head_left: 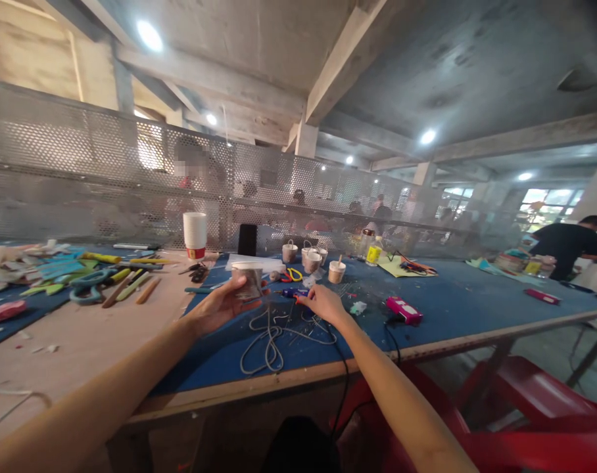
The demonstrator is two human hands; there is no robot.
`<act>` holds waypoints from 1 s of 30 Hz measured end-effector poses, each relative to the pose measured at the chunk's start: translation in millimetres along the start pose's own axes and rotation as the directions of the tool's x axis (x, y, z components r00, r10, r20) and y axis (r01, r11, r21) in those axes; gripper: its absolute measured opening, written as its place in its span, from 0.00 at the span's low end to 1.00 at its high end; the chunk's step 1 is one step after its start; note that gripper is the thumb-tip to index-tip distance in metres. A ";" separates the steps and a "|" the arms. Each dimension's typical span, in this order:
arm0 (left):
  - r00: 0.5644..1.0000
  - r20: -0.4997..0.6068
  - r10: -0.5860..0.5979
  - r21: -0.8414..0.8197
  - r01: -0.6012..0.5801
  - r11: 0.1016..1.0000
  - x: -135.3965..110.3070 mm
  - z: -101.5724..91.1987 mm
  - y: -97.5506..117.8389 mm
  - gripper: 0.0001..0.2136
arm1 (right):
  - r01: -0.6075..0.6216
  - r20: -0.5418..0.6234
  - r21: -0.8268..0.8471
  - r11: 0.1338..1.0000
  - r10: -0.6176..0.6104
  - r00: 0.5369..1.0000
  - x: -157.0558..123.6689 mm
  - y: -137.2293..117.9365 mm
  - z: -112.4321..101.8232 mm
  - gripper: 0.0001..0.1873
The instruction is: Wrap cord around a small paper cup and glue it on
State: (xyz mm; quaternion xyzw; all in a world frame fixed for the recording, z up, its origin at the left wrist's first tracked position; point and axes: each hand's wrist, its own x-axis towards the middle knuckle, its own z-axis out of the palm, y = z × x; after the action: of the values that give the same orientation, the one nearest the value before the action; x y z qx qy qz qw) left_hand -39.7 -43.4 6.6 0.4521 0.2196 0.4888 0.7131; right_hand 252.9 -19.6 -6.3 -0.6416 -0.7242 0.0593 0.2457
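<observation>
My left hand [224,303] is closed round a paper cup [249,281] with a greyish-brown covering, held upright above the blue mat. At the cup's right, my right hand [323,303] grips a blue hot glue gun [294,292] with an orange trigger, its nozzle pointing left at the cup. A black cable runs down from near the right hand. Below both hands a loop of grey cord [271,351] lies on the mat among thin scraps. Yellow-handled scissors [293,274] lie just behind the glue gun.
Several small covered cups [312,261] stand behind the hands. A white cup stack [194,233] is at the back left, near a dark phone [248,240]. Clay tools [131,288] and blue scissors [89,287] lie left. A magenta device [404,310] sits right; red chairs [540,394] stand below.
</observation>
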 end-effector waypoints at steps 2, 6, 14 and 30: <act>1.000 0.006 -0.009 0.004 0.009 1.000 -0.6 -1.3 -0.5 0.19 | -0.037 0.040 -0.032 0.999 0.038 0.998 1.8 3.2 2.7 0.22; 1.000 0.008 -0.029 -0.002 0.029 1.000 -0.3 -4.8 -1.9 0.17 | -0.091 0.085 -0.127 0.988 0.102 0.991 6.0 3.5 8.1 0.24; 0.999 -0.011 -0.036 -0.041 0.036 0.999 3.3 -6.6 -3.1 0.14 | -0.141 -0.035 0.182 0.973 0.149 0.988 8.7 9.4 8.1 0.20; 0.985 -0.163 -0.054 0.071 0.066 0.995 5.8 -3.7 -4.0 0.11 | -0.102 0.102 0.995 0.006 -0.135 0.986 13.1 -43.2 -11.1 0.11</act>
State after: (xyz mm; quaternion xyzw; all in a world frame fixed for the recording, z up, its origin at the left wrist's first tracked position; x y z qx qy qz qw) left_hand -38.0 -37.0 2.1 0.4313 0.3084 0.4931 0.6898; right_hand 218.1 -16.9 24.4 -0.2653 -0.4963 0.6032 0.5652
